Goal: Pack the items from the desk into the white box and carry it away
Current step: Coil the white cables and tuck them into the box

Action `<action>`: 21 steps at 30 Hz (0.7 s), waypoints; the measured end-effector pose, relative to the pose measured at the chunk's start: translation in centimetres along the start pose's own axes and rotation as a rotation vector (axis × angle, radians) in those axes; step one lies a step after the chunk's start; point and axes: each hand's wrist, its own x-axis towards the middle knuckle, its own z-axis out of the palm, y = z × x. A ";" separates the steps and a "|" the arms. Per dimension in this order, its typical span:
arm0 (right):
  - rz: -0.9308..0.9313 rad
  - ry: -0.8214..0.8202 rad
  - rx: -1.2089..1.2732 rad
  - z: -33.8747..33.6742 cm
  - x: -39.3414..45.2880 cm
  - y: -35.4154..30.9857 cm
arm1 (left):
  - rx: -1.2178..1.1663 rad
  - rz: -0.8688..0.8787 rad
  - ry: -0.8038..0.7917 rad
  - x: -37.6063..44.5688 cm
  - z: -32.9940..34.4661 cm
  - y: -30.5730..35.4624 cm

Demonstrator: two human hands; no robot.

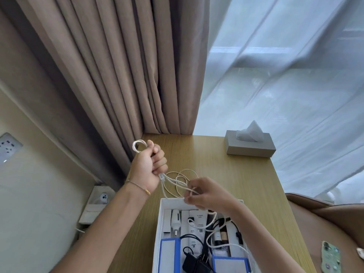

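There is one view only, from the camera on my head, so nothing is shared with a second one. It looks forward and steeply down over the desk (226, 174), wide-angle, bending the straight edges. My left hand (147, 166) and right hand (208, 194) sit close under the lens, near centre. The white box (160, 223) lies nearest, cut off by the frame edge at 6 o'clock. The tissue box (250, 148) sits farther off toward 1 o'clock. Curtains (118, 66) fill the frame from 10 to 2 o'clock.
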 end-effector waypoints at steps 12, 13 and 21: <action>-0.132 0.149 0.406 -5.6 -3.0 0.0 | 0.957 0.269 -0.051 -0.1 -3.8 0.7; -0.139 0.124 0.393 -5.1 -2.7 -0.8 | 1.010 0.262 -0.108 -0.5 -3.0 -0.1; -0.169 0.223 0.052 -2.1 -0.5 -4.5 | 1.152 0.068 -0.483 -2.1 0.0 -2.8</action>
